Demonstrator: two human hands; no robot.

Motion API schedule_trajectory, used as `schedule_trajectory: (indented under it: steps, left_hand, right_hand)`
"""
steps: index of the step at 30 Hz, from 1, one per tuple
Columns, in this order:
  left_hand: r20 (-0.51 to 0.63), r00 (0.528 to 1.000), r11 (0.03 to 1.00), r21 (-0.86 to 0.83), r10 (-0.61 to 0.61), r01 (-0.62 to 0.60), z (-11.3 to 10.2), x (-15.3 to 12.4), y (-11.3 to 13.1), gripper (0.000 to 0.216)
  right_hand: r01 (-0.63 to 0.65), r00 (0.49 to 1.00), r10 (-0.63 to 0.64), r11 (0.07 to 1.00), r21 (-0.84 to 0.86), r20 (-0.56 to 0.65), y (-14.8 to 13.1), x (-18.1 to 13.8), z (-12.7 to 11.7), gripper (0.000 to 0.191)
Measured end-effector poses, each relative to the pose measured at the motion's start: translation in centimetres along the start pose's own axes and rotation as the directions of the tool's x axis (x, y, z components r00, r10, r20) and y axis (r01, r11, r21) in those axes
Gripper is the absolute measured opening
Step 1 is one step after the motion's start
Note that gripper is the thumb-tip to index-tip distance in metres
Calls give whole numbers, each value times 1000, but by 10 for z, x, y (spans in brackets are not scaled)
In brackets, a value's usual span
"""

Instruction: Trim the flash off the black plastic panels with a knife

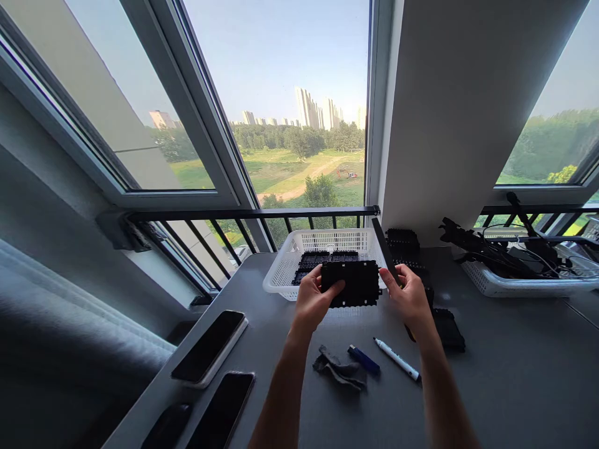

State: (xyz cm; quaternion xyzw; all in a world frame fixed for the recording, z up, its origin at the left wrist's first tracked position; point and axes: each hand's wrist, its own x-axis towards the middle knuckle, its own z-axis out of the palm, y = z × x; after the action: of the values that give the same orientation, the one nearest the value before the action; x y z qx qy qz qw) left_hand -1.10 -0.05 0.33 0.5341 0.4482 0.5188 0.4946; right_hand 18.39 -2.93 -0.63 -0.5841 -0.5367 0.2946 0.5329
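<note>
My left hand (314, 296) grips a flat black plastic panel (358, 287) by its left end, thumb across its face. The panel has small notches and tabs along its edges. In my right hand (408, 294) is a long, narrow black blade-like tool (384, 249), pointing up and away, with a bit of yellow by the grip. The right fingertips are close to the panel's right edge; whether they touch it I cannot tell. Behind the panel stands a white plastic basket (281, 265) with several similar black pieces (314, 257) in it.
Black panels (449, 330) lie right of my right hand. Nearer me are a grey crumpled cloth (340, 369), a blue lighter (364, 360) and a white marker (397, 360). Two phones (210, 346) lie left. A second basket (515, 287) holds black parts and cables. A railing (257, 214) borders the table.
</note>
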Motion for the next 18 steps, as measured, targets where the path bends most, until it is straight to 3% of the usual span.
schedule_trajectory:
  steps: [4,7,11,18]
  left_hand:
    - [-61,998,1000,-17,25,-26,0,2,-3,43]
    - [-76,997,999,-23,35,-37,0,2,-3,45]
    - [-90,995,998,-31,53,-56,0,1,-1,45]
    - [-65,994,996,-4,91,-92,3,1,-4,34]
  right_hand:
    - [63,990,-79,988,-140,-118,-4,-4,-5,42]
    - [166,982,-178,972,-163,-59,-10,-8,-7,39]
    - [219,975,-217,937,-272,36,-14,-12,-6,38]
    - [219,971,-240,872,-438,7,-16,-13,4,43]
